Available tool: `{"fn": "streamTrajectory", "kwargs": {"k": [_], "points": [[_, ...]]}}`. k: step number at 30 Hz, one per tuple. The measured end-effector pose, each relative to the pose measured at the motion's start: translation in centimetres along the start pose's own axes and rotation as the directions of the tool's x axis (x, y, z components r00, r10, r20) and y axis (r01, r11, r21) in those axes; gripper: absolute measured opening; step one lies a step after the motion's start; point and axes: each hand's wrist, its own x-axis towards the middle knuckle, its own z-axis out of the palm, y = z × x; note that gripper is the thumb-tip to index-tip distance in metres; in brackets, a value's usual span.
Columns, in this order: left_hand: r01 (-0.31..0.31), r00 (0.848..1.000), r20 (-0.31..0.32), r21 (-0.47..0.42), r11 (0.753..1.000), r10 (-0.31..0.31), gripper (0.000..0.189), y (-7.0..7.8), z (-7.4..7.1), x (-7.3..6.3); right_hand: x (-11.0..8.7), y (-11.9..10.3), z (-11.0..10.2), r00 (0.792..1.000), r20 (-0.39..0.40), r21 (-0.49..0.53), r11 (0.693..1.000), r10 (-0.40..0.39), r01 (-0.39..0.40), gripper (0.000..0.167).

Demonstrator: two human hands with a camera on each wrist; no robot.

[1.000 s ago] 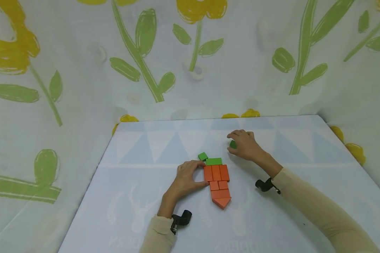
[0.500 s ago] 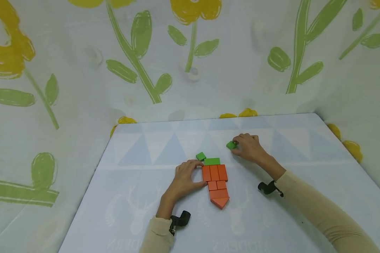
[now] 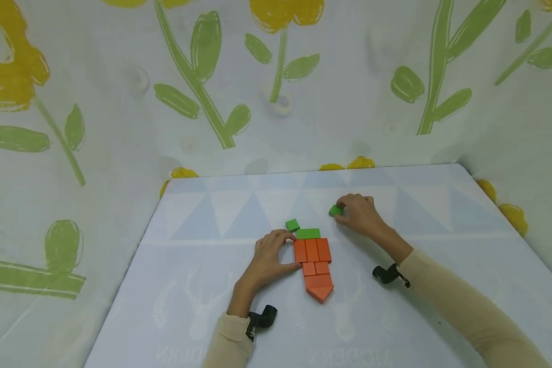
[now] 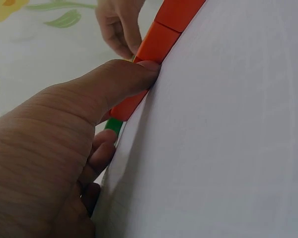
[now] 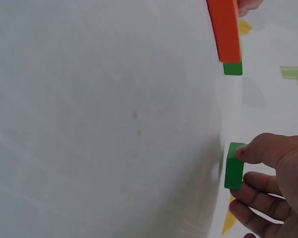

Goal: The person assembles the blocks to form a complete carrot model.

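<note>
Orange blocks [image 3: 312,250] lie flat against each other in a carrot-like shape, with a triangular block [image 3: 320,294] at the near end. A green rectangular block [image 3: 308,233] adjoins their far side. Beside its left end sits a small tilted green block [image 3: 292,225]. My left hand [image 3: 268,259] holds the leftmost orange block [image 3: 300,251], thumb at its near end and a finger at its far corner; the left wrist view shows the thumb [image 4: 114,82] against orange. Farther right, my right hand [image 3: 360,214] pinches another green block [image 5: 234,167] by its edges, close to the tabletop.
The white and pale-blue tabletop [image 3: 202,266] meets a flower-printed cloth backdrop [image 3: 331,117] at its far and side edges. Black wrist cameras sit on the left wrist [image 3: 263,318] and the right wrist [image 3: 386,274].
My right hand has shifted slightly nearer, and its green block now shows more beyond the fingertips. The left hand and the laid blocks stay as they were; the head view has shifted a little.
</note>
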Motion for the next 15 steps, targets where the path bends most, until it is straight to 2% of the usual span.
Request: {"fn": "streamTrajectory", "kwargs": {"k": [10,15], "points": [[0.008,1.000,0.009,0.017,1.000,-0.008,0.058,0.2,-0.4,0.1,-1.4,-2.4,-1.1,0.998,-0.032,0.080,0.995,-0.052,0.054,0.031],[0.015,1.000,0.011,0.005,1.000,-0.015,0.058,0.2,0.0,0.1,-2.1,-3.1,-0.6,0.996,-0.037,0.089,0.993,-0.079,0.082,0.029]]}}
